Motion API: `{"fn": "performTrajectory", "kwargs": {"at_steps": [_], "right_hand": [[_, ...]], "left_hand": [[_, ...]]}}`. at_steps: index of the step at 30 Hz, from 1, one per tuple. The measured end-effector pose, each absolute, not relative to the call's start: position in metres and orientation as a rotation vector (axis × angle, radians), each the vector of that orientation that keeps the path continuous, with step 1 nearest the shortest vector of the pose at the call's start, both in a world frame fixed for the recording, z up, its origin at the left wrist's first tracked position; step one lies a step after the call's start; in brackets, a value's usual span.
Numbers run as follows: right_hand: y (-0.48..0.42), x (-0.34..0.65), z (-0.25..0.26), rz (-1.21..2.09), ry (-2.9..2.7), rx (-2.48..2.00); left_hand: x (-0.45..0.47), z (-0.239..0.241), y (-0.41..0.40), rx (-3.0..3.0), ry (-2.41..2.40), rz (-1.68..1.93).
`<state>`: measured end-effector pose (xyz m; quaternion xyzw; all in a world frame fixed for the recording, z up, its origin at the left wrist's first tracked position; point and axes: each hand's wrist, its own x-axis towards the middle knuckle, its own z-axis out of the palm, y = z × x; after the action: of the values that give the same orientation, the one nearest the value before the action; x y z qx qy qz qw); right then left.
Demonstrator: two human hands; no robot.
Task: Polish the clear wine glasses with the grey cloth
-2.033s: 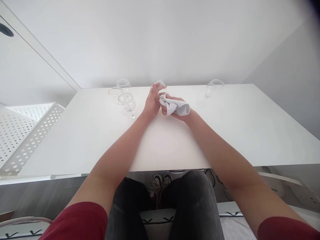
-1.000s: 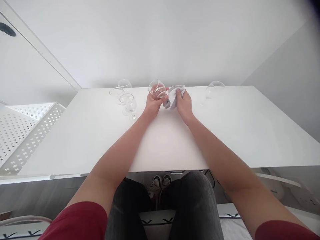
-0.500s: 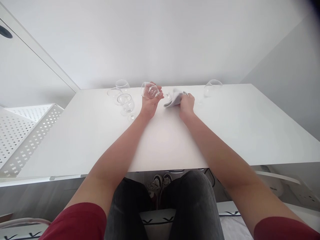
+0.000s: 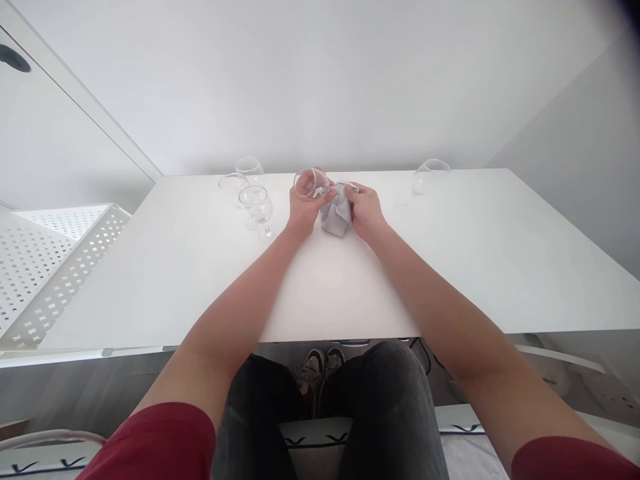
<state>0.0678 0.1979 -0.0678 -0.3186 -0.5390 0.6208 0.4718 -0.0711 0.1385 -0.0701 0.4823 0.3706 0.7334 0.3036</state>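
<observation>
A clear stemmed wine glass [image 4: 306, 183] lies tilted on its side in my left hand [image 4: 303, 212], its bowl pointing left and its stem toward the right. My left fingers are closed around the bowl's lower end. My right hand [image 4: 367, 208] grips a light grey cloth [image 4: 336, 215], which is wrapped over the foot end of the glass and hides it. Both hands are close together above the far half of the white table.
Several wine glasses [image 4: 255, 197] stand grouped on the white table [image 4: 330, 287] to the left. Another glass [image 4: 431, 177] stands at the back right. A wall [image 4: 320, 87] rises behind the table's far edge. A white perforated panel [image 4: 55, 260] is at the left.
My right hand has brought the cloth left, onto the foot end of the glass. My left hand and the glass have shifted slightly right.
</observation>
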Motion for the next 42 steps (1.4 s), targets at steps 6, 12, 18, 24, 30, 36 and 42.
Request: {"fn": "performTrajectory", "kwargs": {"at_steps": [6, 12, 18, 24, 30, 36, 42], "right_hand": [[0.199, 0.07, -0.065, 1.517, -1.224, -0.815], [0.198, 0.07, -0.067, 1.583, -1.334, -0.785], [0.197, 0.073, -0.065, 1.487, -1.178, -0.859], [0.197, 0.07, -0.068, 1.587, -1.326, -0.828], [0.203, 0.071, -0.075, 1.415, -1.248, -0.915], [0.197, 0.068, -0.072, 1.558, -1.276, -0.875], [0.198, 0.072, -0.071, 1.389, -1.279, -0.977]], "left_hand": [[-0.07, -0.069, 0.139, 1.281, 0.984, 1.888], [-0.069, -0.07, 0.14, 1.29, 0.971, 1.851], [-0.067, -0.067, 0.137, 1.368, 0.994, 1.82], [-0.066, -0.065, 0.136, 1.32, 1.022, 1.822], [-0.067, -0.067, 0.137, 1.345, 1.034, 1.822], [-0.068, -0.074, 0.142, 1.33, 1.019, 1.809], [-0.069, -0.071, 0.141, 1.269, 1.015, 1.844]]}}
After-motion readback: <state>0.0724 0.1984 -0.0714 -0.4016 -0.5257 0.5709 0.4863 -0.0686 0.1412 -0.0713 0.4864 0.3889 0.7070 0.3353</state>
